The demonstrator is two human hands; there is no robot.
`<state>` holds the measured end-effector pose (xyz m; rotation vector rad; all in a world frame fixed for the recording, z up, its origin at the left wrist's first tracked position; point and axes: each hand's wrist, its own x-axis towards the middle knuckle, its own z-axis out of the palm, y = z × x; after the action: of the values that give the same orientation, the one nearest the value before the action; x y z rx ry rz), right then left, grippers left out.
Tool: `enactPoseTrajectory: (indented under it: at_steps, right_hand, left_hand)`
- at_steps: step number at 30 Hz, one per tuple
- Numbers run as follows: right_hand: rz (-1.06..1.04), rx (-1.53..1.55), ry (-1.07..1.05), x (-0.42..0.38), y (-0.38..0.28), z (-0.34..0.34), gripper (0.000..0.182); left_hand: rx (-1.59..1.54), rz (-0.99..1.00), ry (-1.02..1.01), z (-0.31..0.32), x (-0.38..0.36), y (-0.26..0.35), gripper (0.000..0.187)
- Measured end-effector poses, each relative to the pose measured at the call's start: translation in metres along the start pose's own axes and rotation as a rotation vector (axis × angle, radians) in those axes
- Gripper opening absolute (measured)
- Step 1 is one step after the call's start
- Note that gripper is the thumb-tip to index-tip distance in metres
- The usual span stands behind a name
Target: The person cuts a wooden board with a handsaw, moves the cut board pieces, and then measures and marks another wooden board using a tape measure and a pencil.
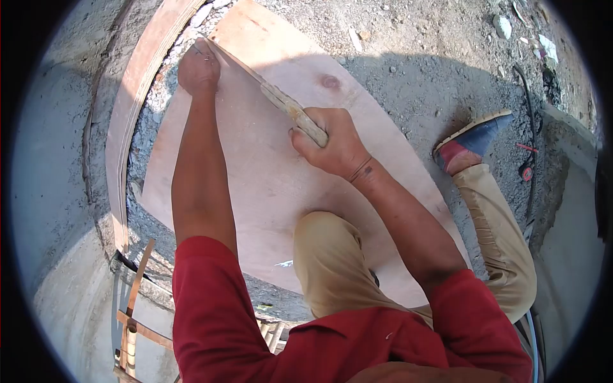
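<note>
My right hand (332, 142) is wrapped round the pale, worn handle of a long tool (281, 101), whose narrow dark part runs up and left across the board. At the far end of that tool, near the board's upper left edge, my left hand (199, 64) is closed; what its fingers hold is too small to make out. The large pinkish plywood board (255, 179) lies flat on the ground under both arms. One knee in tan trousers rests over the board.
A curved plywood strip (131, 115) stands along the left. Gravelly ground (421, 83) lies beyond the board. My shoed foot (476, 135) is at the right, near a dark cable (530, 115). Wooden sticks (139, 281) are at lower left, beside a concrete wall (51, 172).
</note>
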<state>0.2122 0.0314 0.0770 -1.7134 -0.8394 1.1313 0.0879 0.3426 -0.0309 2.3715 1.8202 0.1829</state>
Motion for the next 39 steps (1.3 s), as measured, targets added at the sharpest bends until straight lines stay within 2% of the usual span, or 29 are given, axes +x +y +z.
enactPoseTrajectory:
  at_steps: [2, 4, 5, 6, 8, 9, 11, 12, 14, 17, 20, 22, 23, 25, 27, 30, 31, 32, 34, 36, 37, 39]
  right_hand:
    - [0.074, 0.047, -0.057, -0.053, -0.011, -0.025, 0.024]
    - [0.173, -0.016, -0.051, -0.122, -0.029, -0.058, 0.021]
    - [0.130, -0.037, -0.043, -0.133, -0.027, -0.061, 0.021]
    - [0.083, -0.055, -0.028, -0.140, -0.020, -0.062, 0.021]
    - [0.070, -0.016, -0.009, -0.110, -0.014, -0.048, 0.021]
    - [0.103, 0.038, -0.008, -0.058, -0.012, -0.023, 0.021]
    - [0.017, 0.004, -0.033, 0.028, -0.013, 0.014, 0.024]
    - [0.010, 0.010, -0.032, 0.025, -0.013, 0.012, 0.024]
    - [0.013, 0.023, -0.028, -0.005, -0.016, 0.004, 0.025]
    - [0.131, -0.113, -0.075, -0.120, -0.030, -0.055, 0.018]
    - [0.010, -0.127, -0.034, -0.140, -0.012, -0.063, 0.018]
    - [0.110, 0.000, -0.023, -0.056, -0.001, -0.020, 0.023]
    - [0.007, 0.035, -0.013, -0.007, 0.008, -0.001, 0.025]
    - [0.050, 0.044, -0.039, 0.040, -0.006, 0.012, 0.024]
    - [0.079, 0.039, -0.037, -0.002, -0.009, 0.000, 0.023]
    - [0.146, -0.064, -0.039, -0.114, -0.015, -0.044, 0.022]
    - [0.065, -0.155, -0.041, -0.147, -0.014, -0.062, 0.022]
    - [0.060, -0.151, -0.037, -0.147, -0.009, -0.062, 0.022]
    - [0.038, -0.136, -0.032, -0.137, 0.001, -0.060, 0.022]
    - [0.064, -0.013, -0.060, -0.048, 0.009, -0.016, 0.021]
    - [-0.035, 0.009, -0.018, -0.008, 0.011, 0.004, 0.022]
    - [-0.002, 0.040, -0.030, 0.001, 0.002, 0.004, 0.022]
  left_hand:
    - [0.004, -0.087, -0.033, -0.002, 0.002, -0.001, 0.062]
    - [0.018, -0.111, 0.021, 0.007, 0.003, -0.005, 0.063]
    - [0.074, -0.079, 0.028, 0.017, 0.006, -0.016, 0.062]
    - [0.123, 0.022, 0.157, 0.026, 0.003, -0.018, 0.048]
    - [0.076, -0.023, 0.095, 0.018, 0.001, -0.015, 0.048]
    - [0.049, -0.027, 0.047, 0.014, 0.000, -0.011, 0.048]
    - [0.074, -0.024, 0.052, 0.023, 0.003, -0.014, 0.048]
    - [0.091, -0.021, 0.052, 0.028, 0.006, -0.016, 0.048]
    - [0.115, 0.027, 0.105, 0.036, 0.006, -0.017, 0.048]
    - [0.124, 0.010, 0.072, 0.027, 0.008, -0.022, 0.048]
    - [0.108, -0.003, 0.069, 0.028, 0.009, -0.020, 0.048]
    - [0.105, 0.014, 0.059, 0.032, 0.001, -0.017, 0.047]
    - [0.107, 0.015, 0.066, 0.034, 0.004, -0.018, 0.047]
    - [0.105, 0.015, 0.059, 0.028, 0.010, -0.015, 0.047]
    - [0.079, -0.018, 0.016, 0.017, 0.003, -0.013, 0.047]
    - [0.101, 0.074, 0.174, 0.039, 0.006, -0.028, 0.049]
    - [0.081, 0.062, 0.142, 0.037, 0.000, -0.024, 0.049]
    - [0.059, 0.049, 0.118, 0.028, 0.000, -0.016, 0.050]
    - [0.052, 0.015, 0.097, 0.022, -0.002, -0.018, 0.050]
    - [0.061, 0.003, 0.092, 0.022, 0.001, -0.014, 0.050]
    - [0.057, -0.007, 0.074, 0.020, 0.006, -0.013, 0.050]
    - [0.052, -0.031, 0.016, 0.025, 0.005, -0.016, 0.051]
